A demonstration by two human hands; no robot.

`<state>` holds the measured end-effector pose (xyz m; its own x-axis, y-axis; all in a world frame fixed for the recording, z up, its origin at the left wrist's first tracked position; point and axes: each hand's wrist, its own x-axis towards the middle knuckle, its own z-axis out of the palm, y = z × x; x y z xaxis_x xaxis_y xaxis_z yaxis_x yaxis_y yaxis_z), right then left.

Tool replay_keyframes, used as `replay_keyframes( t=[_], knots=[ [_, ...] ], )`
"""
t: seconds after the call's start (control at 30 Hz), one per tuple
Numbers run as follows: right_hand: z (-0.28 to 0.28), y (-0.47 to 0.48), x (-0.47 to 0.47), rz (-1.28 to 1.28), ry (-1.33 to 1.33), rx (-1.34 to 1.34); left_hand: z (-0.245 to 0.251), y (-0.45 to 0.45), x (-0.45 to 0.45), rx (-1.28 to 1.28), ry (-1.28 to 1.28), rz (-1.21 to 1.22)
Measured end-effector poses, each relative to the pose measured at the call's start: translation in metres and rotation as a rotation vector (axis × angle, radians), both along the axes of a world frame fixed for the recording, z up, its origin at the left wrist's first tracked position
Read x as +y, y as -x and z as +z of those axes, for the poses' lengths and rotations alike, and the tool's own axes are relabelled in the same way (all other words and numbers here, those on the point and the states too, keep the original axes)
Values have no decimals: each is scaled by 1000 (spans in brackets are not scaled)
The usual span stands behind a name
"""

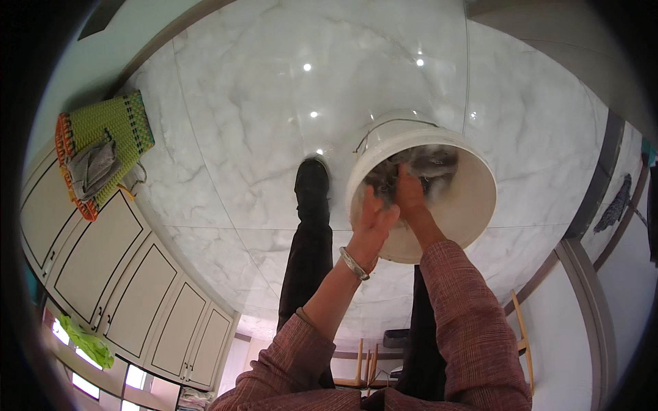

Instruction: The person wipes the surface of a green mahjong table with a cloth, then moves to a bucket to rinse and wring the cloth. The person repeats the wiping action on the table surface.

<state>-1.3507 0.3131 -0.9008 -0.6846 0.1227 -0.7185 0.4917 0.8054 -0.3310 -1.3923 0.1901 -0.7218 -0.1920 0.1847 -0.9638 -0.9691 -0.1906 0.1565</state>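
Observation:
A white plastic bucket [462, 216] stands on the floor in front of me, with a thin wire handle [396, 122] at its far side. Inside it lies a dark grey wet mass, apparently cloth [439, 160], partly blurred. My right hand [411, 192] reaches down into the bucket with its fingertips at the dark mass; whether it grips any of it is hidden. Over the near left rim is my left hand [374, 218], its fingers spread and nothing seen in them. A silver bangle [353, 263] circles my left wrist.
Glossy marble-look tiles [247, 128] surround the bucket. My black shoe [312, 180] is left of it. A green woven basket [110, 136] with a grey cloth [93, 167] stands by pale cabinets [97, 241]. Wooden chair legs [367, 365] show behind me; a dark mat [614, 205] lies far right.

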Motion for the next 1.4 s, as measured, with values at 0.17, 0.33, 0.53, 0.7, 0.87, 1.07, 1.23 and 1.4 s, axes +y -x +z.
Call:
replay_keyframes(
  t=[0.17,0.33,0.53,0.7,0.87,1.07,1.23,1.4],
  knots=[
    [115,15,14,-194,500,225,-1,9,9,-50,-60,178],
    [273,21,21,44,564,291,-8,14,4,-50,-329,451],
    [309,21,0,80,514,384,-30,1,-1,-10,-293,49],
    [243,20,-23,-89,349,648,-26,-6,18,304,49,-315],
    [185,33,16,-387,281,616,11,-3,36,-115,-116,440],
    [157,34,61,-718,442,244,9,1,42,61,-138,353],
    [219,36,90,-959,935,-191,-2,8,32,174,-149,363],
    [204,32,34,-789,934,-206,-2,12,30,77,-123,409]
  ],
)
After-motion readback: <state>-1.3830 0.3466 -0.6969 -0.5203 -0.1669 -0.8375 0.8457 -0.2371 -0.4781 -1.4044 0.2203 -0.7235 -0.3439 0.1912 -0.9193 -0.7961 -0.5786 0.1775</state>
